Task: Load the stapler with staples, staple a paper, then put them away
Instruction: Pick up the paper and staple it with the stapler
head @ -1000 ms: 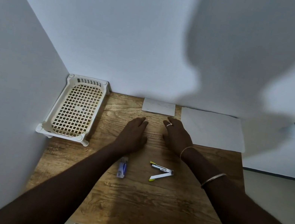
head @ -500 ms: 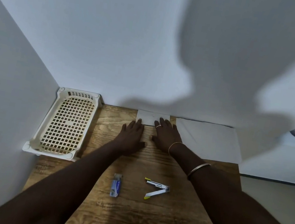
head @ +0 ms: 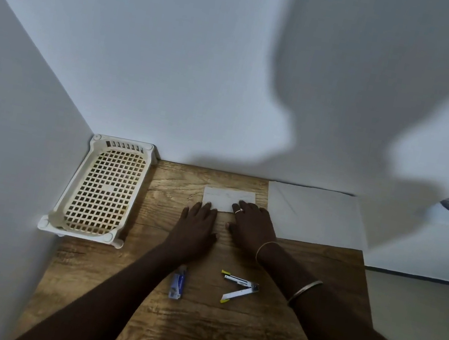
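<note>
Resting flat on the desk [head: 189, 328], both hands are lying palm down with fingers straight and close together, pinching nothing. The left hand [head: 195, 224] is touching the near left edge of a small white paper [head: 224, 197] with its fingertips, while the right hand [head: 252, 225] is laying its ringed fingers over the paper's near right corner. That paper is sitting toward the back of the desk, just beside a larger white sheet [head: 314, 215] lying to its right against the wall. The stapler [head: 240, 288] is lying nearer the person, between the two forearms, swung open in a V with its yellow tips pointing left. A small blue-and-white staple box [head: 177, 281] is lying just left of it, its far end meeting the left forearm — touching or tucked under, I cannot tell which. A cream slotted basket [head: 107, 188] is standing in the back left corner, well apart from the stapler.
</note>
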